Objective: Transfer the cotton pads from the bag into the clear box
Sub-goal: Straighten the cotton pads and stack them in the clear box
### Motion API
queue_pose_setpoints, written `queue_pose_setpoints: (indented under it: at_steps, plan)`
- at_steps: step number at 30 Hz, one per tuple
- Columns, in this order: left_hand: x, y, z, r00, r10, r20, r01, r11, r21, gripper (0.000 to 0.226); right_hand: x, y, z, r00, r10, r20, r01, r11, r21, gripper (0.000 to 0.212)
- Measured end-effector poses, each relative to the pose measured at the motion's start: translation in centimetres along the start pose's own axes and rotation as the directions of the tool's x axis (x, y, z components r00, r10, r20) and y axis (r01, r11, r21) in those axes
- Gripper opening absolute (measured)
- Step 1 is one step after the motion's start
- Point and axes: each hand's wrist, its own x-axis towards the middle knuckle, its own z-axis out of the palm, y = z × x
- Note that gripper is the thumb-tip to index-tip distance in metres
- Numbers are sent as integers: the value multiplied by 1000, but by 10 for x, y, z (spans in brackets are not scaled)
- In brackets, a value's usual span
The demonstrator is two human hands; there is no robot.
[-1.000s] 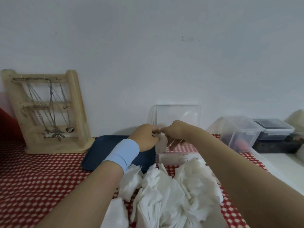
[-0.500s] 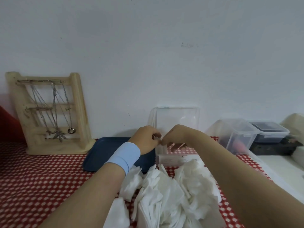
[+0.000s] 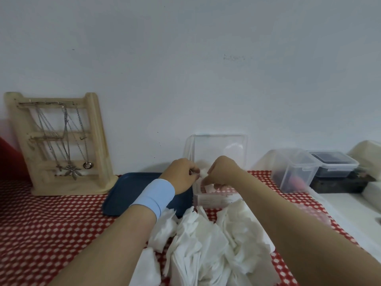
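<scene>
1 cotton pad (image 3: 203, 173) is pinched between the curled fingers of the left hand (image 3: 182, 175) and the right hand (image 3: 223, 170), just over the open clear box (image 3: 214, 200). The box's lid (image 3: 218, 147) stands upright against the white wall (image 3: 185, 69). A loose heap of pads (image 3: 206, 244) lies nearer, between the 2 forearms, just beside the box. All sit on a red cloth (image 3: 51, 223) with white dots. A blue tray (image 3: 132, 190) lies just left of the box, and a wooden rack (image 3: 94, 141) hung with necklaces stands far left. To the right, 2 plastic tubs (image 3: 292, 170) crowd the cloth's edge beside a white counter (image 3: 346, 205).
</scene>
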Motion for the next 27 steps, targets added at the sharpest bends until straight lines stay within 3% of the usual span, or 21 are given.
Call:
queue_pose_setpoints:
  at_steps: [3, 8, 13, 18, 23, 27]
  plan:
    - [-1, 0, 0, 999, 12, -40, -12, 1000, -5, 30, 0, -1, 6, 994, 20, 105, -33, 991, 131, 22]
    - [1, 4, 2, 997, 62, -54, -61, 998, 16, 26, 10, 9, -1, 992, 117, 46, -124, 967, 222, 17]
    - [1, 7, 5, 997, 73, -19, -72, 996, 60, 26, 9, 5, 4, 984, 103, 144, -150, 917, 371, 18]
    - [0, 4, 3, 997, 63, -55, -62, 998, 20, 27, 15, 0, 4, 971, 196, 134, -226, 938, 263, 19]
    - [-1, 2, 4, 997, 59, -44, -58, 998, 18, 28, 10, -1, 5, 964, 180, 197, -233, 928, 290, 24]
    - [-2, 1, 4, 996, 64, -60, -64, 998, 0, 28, 13, 2, 5, 965, 209, 157, -244, 933, 264, 20]
